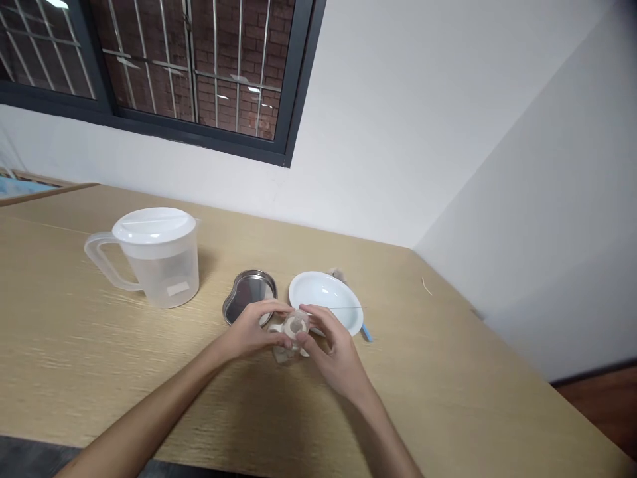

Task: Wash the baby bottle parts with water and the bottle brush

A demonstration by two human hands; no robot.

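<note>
Both hands meet over the wooden table [74, 345], closed around a small clear container [293, 332] with pale contents. My left hand [253, 332] grips it from the left side. My right hand [333, 352] pinches its top from the right. Just behind the hands lie a heart-shaped metal dish [246, 292] and a white bowl [328, 299].
A translucent plastic jug [159, 262] with a white lid stands at the left. A blue handle [367, 332] pokes out beside the bowl. A small grey object [338, 273] lies behind the bowl. White walls meet at the table's far right corner; a barred window is above.
</note>
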